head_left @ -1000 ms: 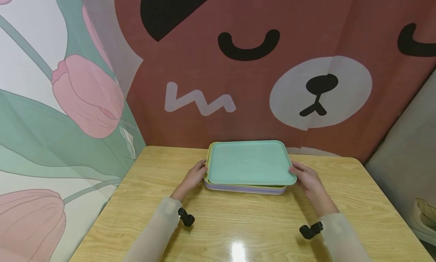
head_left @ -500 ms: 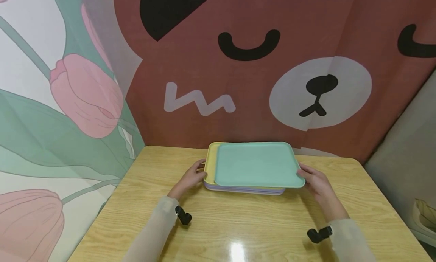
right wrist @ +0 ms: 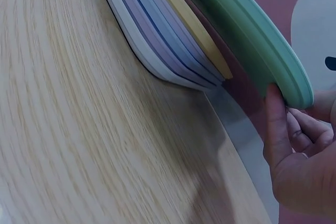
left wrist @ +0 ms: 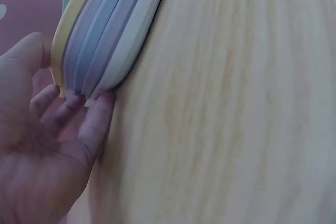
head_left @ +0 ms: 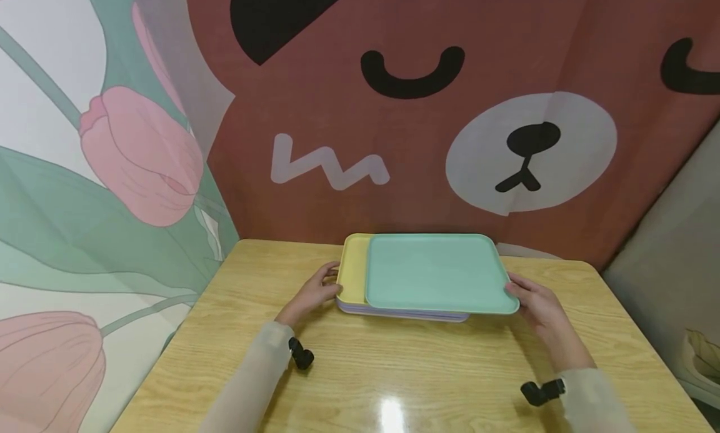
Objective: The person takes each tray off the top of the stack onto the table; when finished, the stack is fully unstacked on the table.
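A mint-green tray (head_left: 439, 273) lies across the top of a stack of trays, shifted right so its end juts past the stack. My right hand (head_left: 542, 308) pinches that right end near the front corner, thumb above and fingers beneath. In the right wrist view the green tray (right wrist: 257, 45) is raised off the stack, with a gap below it. Just under it is a yellow tray (head_left: 353, 273), its left end bare. Below are purple, blue and white trays (left wrist: 100, 35). My left hand (head_left: 312, 295) holds the stack's left end, its thumb at the yellow rim and its fingertips against the lower edges.
The stack stands on a wood-grain table (head_left: 382, 364) near its back edge. Behind hangs a curtain (head_left: 410, 145) with a brown bear print, and one with tulips (head_left: 143, 158) on the left. A pale object (head_left: 703, 358) is beyond the table's right side.
My right hand has drawn the green tray to the right, baring more of the yellow tray's left end. My left hand stays at the stack's left end.
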The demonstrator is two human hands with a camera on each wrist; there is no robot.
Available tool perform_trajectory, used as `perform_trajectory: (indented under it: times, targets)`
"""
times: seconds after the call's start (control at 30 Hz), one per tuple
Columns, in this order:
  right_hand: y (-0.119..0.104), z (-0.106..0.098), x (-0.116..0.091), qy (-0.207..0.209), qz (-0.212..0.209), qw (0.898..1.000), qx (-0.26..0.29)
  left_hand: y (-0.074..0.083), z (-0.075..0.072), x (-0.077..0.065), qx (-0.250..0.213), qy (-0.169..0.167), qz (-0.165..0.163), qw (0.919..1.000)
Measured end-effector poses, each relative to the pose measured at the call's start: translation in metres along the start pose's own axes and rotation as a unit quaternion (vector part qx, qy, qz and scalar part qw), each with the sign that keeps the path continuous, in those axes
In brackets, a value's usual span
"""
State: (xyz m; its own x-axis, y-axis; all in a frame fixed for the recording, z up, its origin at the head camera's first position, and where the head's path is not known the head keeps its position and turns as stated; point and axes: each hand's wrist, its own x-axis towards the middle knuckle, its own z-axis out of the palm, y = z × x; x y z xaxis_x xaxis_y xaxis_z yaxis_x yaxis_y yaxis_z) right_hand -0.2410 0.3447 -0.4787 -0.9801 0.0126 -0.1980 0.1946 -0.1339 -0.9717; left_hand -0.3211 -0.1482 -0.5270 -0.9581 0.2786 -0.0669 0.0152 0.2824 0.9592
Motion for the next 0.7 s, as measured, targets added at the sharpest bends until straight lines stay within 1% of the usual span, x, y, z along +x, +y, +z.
perform_trajectory:
  times: [0.07, 0.2, 0.3, 0.5, 0.7]
  targets:
    - [0.0, -0.005, -0.001, -0.001, 0.0, 1.0, -0.002, 0.0, 0.0, 0.001, -0.002, -0.005, 0.002, 1.0]
    - [-0.001, -0.015, -0.004, -0.001, -0.002, 1.0, 0.013, -0.001, 0.001, 0.002, 0.0, -0.011, 0.007, 0.9999]
    - [-0.001, -0.021, -0.006, -0.002, -0.004, 1.0, 0.019, -0.002, 0.001, 0.003, 0.001, -0.01, 0.005, 0.9999]
    - [-0.001, -0.032, -0.014, 0.002, -0.008, 1.0, 0.007, -0.004, 0.001, 0.002, -0.005, -0.004, -0.003, 1.0]
    - [-0.001, -0.043, -0.021, 0.001, -0.011, 1.0, 0.009, -0.002, 0.002, 0.0, 0.001, -0.006, 0.002, 1.0]
